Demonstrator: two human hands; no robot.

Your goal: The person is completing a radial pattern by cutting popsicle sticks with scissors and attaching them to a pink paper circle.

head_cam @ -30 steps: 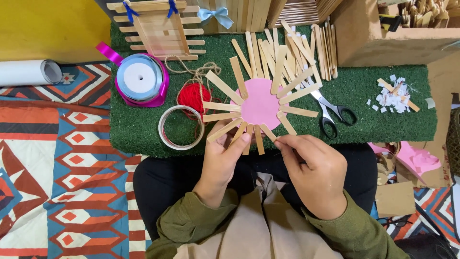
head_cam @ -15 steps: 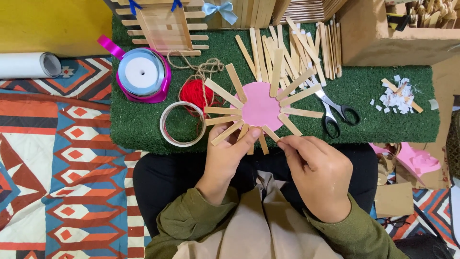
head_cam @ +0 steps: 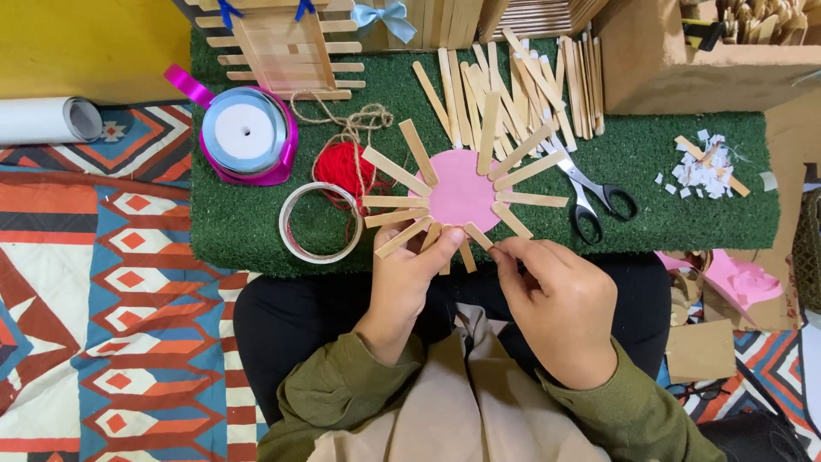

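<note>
Pink paper disc (head_cam: 463,192) with craft-stick rays sits on green turf mat (head_cam: 684,205), left of scissors (head_cam: 590,192); left hand (head_cam: 409,274) fingers pin bottom sticks; right hand (head_cam: 556,295) fingertips pinch one stick (head_cam: 479,237); mid-attachment, next wants precise seating.

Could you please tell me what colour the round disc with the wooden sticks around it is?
The disc is pink, seen clearly in the head view.

I had one view only, worn on the head: it looked steeply down, close over the lap, facing the green surface (head_cam: 684,197) straight ahead.
</note>
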